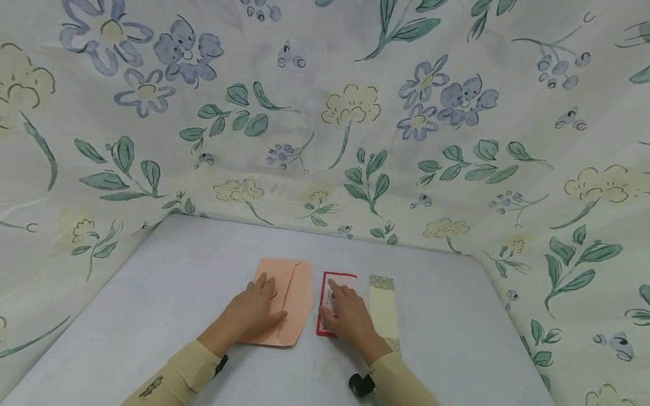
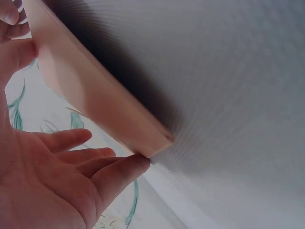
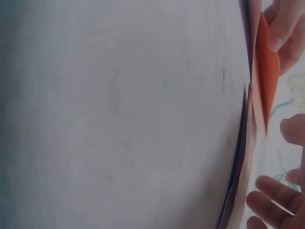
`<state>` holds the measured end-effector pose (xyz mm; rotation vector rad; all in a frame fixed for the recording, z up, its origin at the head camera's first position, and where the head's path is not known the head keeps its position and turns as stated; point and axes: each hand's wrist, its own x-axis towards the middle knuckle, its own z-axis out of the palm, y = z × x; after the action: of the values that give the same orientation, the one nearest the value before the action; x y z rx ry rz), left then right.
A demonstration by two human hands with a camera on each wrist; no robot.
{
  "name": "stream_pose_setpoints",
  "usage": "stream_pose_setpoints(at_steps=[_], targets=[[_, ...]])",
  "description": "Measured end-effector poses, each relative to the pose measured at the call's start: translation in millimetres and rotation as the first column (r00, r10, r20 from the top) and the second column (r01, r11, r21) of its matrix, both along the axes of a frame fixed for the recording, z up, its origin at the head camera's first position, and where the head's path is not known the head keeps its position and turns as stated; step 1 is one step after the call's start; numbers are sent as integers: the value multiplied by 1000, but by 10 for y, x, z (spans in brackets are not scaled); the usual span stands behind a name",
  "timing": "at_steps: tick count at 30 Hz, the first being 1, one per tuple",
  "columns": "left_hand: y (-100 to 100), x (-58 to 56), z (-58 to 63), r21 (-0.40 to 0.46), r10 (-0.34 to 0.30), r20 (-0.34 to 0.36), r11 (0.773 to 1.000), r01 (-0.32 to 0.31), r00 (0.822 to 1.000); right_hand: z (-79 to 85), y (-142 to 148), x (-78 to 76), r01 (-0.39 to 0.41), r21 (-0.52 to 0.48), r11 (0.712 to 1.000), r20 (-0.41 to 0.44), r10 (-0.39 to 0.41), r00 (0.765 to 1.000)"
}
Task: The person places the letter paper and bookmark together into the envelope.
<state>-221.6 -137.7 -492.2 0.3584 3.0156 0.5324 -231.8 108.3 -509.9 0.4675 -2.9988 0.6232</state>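
Observation:
A peach paper envelope [image 1: 298,282] lies on the table in the head view, with my left hand [image 1: 256,307] resting on it, fingers spread. In the left wrist view, fingertips of the left hand [image 2: 62,181] touch the end of the envelope [image 2: 95,105]. Just right of it lies a red-bordered white card [image 1: 339,276]. My right hand [image 1: 350,318] is over this card, index finger extended across it and thumb near its left edge. The right wrist view shows the right hand's [image 3: 281,205] thumb and fingers apart, and the envelope's orange inside [image 3: 267,67] near the left hand [image 3: 288,28].
A cream strip of paper with glittery ends [image 1: 384,307] lies to the right of the card, partly behind the right hand. The white table [image 1: 447,316] is bordered by a flower-printed cloth [image 1: 315,129] at the back and sides.

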Motion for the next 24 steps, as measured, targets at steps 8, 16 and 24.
stream_pose_setpoints(at_steps=[8, 16, 24], targets=[[-6, 2, -14, 24, 5, -3, 1000, -5, 1000, -48, -57, -37, 5, 7, 1000, 17, -5, 1000], [-15, -4, -20, 65, -4, 0, 998, 4, 1000, -41, -150, -60, 5, 17, 1000, 41, -5, 999], [-22, -2, -19, 90, -6, 2, 996, 5, 1000, -34, -230, -80, -4, 33, 999, 56, 3, 998]])
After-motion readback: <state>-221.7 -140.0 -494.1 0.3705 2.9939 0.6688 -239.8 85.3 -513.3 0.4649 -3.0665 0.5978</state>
